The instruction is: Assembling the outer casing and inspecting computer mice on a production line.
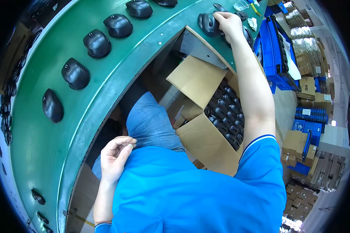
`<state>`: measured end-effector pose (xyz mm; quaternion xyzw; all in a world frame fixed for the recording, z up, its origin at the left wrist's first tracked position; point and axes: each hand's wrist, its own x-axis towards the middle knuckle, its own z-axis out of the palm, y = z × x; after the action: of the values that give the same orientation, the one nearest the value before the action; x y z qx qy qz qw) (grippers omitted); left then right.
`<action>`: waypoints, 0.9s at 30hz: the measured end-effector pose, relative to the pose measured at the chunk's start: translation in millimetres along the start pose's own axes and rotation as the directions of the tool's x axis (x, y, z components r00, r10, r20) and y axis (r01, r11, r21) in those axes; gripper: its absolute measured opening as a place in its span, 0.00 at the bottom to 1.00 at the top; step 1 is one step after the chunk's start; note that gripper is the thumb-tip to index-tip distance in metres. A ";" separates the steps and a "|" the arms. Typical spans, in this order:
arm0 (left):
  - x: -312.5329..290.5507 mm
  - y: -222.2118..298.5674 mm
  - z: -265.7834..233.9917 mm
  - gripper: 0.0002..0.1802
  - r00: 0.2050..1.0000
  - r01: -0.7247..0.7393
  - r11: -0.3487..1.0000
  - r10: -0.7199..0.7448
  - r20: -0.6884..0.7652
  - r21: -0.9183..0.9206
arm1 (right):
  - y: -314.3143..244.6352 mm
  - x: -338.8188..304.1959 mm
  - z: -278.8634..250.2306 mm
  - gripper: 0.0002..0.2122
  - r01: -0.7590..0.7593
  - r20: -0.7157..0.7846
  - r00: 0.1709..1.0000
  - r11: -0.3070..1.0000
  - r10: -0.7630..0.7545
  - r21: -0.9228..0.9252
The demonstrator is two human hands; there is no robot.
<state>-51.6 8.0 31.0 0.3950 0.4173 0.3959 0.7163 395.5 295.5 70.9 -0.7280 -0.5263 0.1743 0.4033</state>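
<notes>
My right hand [229, 25] reaches to the far right part of the green bench [116, 73], its fingers closed on the edge of a black computer mouse [208, 25]. Other dark parts lie close around it, partly covered by my hand and wrist. My left hand [114, 158] is held by my lap, off the bench, fingers curled in toward the thumb; nothing shows in it. Along the bench stands a spaced row of black computer mice, among them one mouse [97, 43] at upper left and another mouse [52, 105] nearer me.
Below the bench, an open cardboard box [208, 141] holds many black mice in rows. A blue crate [274, 54] stands right of the bench end. Small dark pieces [38, 196] lie at the bench's near left. Stacked cartons [295, 141] fill the right side.
</notes>
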 end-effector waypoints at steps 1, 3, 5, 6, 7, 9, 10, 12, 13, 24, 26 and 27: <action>0.8 -2.0 -0.6 0.12 1.000 -0.005 1.000 0.005 -0.020 0.002 | 3.8 0.9 -1.6 0.11 0.021 0.015 1.000 0.995 -0.020 -0.101; -4.1 -4.0 -5.0 0.10 0.998 0.009 1.000 -0.009 -0.058 0.005 | -77.4 -34.5 -2.4 0.09 -0.108 0.015 0.994 0.978 0.113 -0.181; -7.6 -4.2 -8.4 0.10 0.998 0.029 0.999 -0.027 -0.063 0.030 | -79.6 -45.1 -5.2 0.07 -0.246 0.003 0.967 0.934 0.255 -0.260; 6.9 7.1 2.4 0.10 0.999 0.039 0.998 -0.038 -0.020 0.051 | -35.8 -29.3 -26.6 0.07 -0.054 -0.130 0.991 0.951 0.014 -0.305; 3.9 -1.4 -2.1 0.10 0.999 0.013 0.998 -0.011 -0.047 0.061 | -13.7 -12.0 -20.0 0.06 0.201 -0.189 0.941 0.913 -0.281 -0.355; -0.6 -8.8 -6.0 0.09 0.998 0.029 0.997 -0.025 -0.065 0.069 | -2.5 -19.8 -16.4 0.06 0.422 -0.224 0.813 0.808 -0.538 -0.410; -1.5 -8.2 -6.8 0.09 0.996 0.035 0.996 -0.028 -0.086 0.080 | -13.9 -44.4 -19.1 0.07 0.491 -0.271 0.779 0.819 -0.566 -0.298; -2.3 -7.5 -7.9 0.09 0.994 0.044 0.995 -0.035 -0.101 0.092 | -37.5 -113.2 -32.3 0.08 0.516 -0.330 0.788 0.850 -0.520 -0.108; -1.4 -8.4 -8.3 0.09 0.995 0.049 0.994 -0.041 -0.093 0.094 | -41.1 -140.1 -41.5 0.09 0.470 -0.331 0.827 0.882 -0.454 -0.036; 1.8 -13.3 -4.8 0.09 0.991 0.131 0.979 -0.128 -0.034 0.153 | 246.1 -299.2 -30.2 0.15 -0.211 0.060 0.961 0.859 0.269 -0.466; 0.9 -12.9 -2.4 0.09 0.992 0.125 0.979 -0.121 -0.037 0.161 | 250.1 -295.8 -25.7 0.16 -0.209 0.070 0.954 0.812 0.292 -0.545; -0.5 -12.3 -2.2 0.09 0.992 0.123 0.979 -0.118 -0.042 0.166 | 244.3 -291.9 -24.0 0.16 -0.296 0.088 0.919 0.819 0.385 -0.491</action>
<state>-50.8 3.4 19.4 0.4215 0.4837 0.3216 0.6963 452.2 -8.5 -152.4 -0.8667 -0.4482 0.1780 0.1276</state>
